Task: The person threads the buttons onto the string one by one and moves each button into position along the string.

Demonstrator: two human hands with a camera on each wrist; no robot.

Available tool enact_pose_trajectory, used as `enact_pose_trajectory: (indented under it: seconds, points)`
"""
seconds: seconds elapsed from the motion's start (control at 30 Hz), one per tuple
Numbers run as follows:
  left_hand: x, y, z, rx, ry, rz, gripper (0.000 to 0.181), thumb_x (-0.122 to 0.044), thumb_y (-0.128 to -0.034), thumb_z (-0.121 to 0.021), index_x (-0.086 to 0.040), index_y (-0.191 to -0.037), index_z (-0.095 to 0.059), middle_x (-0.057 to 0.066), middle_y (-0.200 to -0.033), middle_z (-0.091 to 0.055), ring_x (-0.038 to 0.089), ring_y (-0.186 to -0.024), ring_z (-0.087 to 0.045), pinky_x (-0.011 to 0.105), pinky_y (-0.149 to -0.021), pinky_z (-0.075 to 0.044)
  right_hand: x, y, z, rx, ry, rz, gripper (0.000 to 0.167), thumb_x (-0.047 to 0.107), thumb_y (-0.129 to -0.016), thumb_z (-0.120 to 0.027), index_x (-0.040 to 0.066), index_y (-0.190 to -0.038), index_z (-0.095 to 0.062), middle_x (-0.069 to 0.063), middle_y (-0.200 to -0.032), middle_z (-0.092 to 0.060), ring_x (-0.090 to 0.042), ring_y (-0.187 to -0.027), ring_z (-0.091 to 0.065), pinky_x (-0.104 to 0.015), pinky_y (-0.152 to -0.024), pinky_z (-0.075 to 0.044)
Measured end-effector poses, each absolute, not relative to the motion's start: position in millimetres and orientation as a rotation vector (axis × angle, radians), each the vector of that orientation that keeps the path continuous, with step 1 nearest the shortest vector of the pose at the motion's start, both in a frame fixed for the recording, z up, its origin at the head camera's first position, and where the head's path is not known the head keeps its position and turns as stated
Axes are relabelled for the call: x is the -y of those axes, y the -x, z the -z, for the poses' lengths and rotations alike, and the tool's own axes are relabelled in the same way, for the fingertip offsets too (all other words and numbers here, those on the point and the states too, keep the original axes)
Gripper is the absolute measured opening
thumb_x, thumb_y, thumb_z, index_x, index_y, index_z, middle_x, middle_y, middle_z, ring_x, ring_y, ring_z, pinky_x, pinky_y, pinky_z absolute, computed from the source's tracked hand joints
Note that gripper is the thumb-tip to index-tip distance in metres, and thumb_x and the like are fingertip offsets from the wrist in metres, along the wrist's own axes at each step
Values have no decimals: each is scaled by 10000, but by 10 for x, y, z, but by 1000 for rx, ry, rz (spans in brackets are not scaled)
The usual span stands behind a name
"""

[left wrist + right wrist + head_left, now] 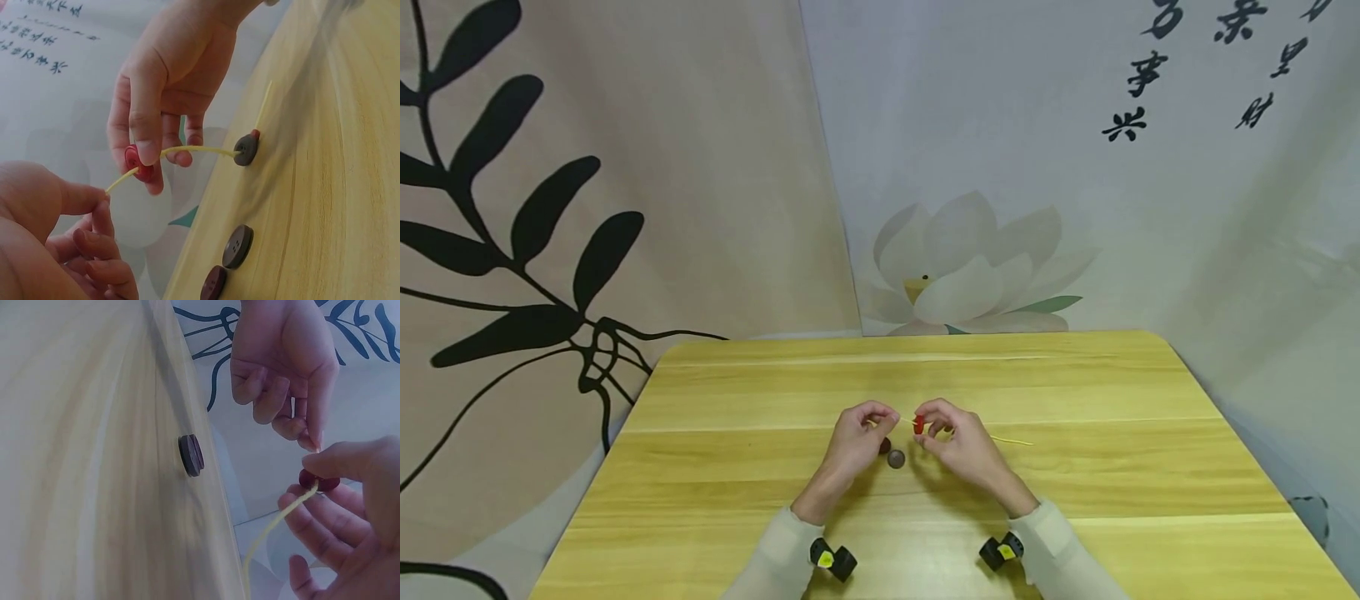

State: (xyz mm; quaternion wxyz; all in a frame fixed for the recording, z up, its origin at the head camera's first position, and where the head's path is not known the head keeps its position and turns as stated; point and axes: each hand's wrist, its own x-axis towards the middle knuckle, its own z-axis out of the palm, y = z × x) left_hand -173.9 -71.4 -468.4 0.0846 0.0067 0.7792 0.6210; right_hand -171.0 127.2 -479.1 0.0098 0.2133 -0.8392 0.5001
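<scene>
Between thumb and fingers, my right hand [962,443] [178,81] pinches a red button [919,425] [139,161]. A yellow cord [200,149] passes through that button, and my left hand [857,437] [62,231] pinches its end beside it. Farther along the cord, a dark grey button [246,150] is threaded, with a small red piece [255,134] against it and the cord's tail beyond. Two loose buttons, one grey-brown [896,459] [238,246] and one dark red [884,446] [214,283], lie on the table near my left hand.
The wooden table [700,467] extends around both hands, its far edge against a hanging cloth [737,167] printed with leaves, a flower and characters. A dark wrist camera [833,559] is strapped at the left cuff, another [1002,551] at the right.
</scene>
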Motion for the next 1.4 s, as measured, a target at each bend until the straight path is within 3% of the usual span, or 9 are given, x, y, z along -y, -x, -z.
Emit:
enact_pose_trajectory:
  seconds: [0.53, 0.83, 1.13, 1.27, 1.4]
  points:
    - [706, 1743, 4680, -2331, 3, -1860, 213, -195, -989, -611, 3, -1046, -666, 75, -942, -602, 180, -695, -522, 228, -543, -388, -1316, 1727, 4781, 2613, -658, -1558, 276, 33, -858, -744, 105, -1099, -631, -72, -946, -748, -127, -804, -636, -513, -778, -510]
    - [705, 1755, 4675, -2331, 11, -1869, 210, -189, -987, -611, 4, -1050, -664, 106, -959, -613, 283, -839, -575, 256, -621, -434, -1356, 1732, 4790, 2629, -642, -1566, 277, 36, -863, -737, 116, -1105, -631, -71, -960, -749, -130, -821, -636, -529, -786, -509]
    - [723, 1762, 4675, -2333, -13, -1894, 206, -177, -982, -610, 10, -1046, -670, 62, -920, -607, 328, -929, -580, 274, -674, -437, -1376, 1727, 4795, 2645, -628, -1501, 270, 63, -857, -754, 118, -1099, -647, 21, -944, -755, -94, -812, -622, -449, -745, -503]
    - [732, 1762, 4680, -2326, -25, -1902, 220, -179, -983, -609, 21, -1055, -669, 56, -911, -607, 365, -951, -575, 275, -677, -431, -1387, 1726, 4787, 2659, -607, -1521, 268, 66, -864, -746, 114, -1109, -649, -9, -959, -757, -108, -830, -626, -484, -762, -501]
    - [739, 1764, 4681, -2331, -14, -1898, 222, -182, -982, -611, 20, -1057, -669, 62, -911, -612, 336, -927, -579, 279, -682, -436, -1403, 1726, 4782, 2675, -594, -1538, 263, 68, -869, -742, 106, -1112, -649, -18, -963, -753, -128, -845, -635, -401, -759, -504]
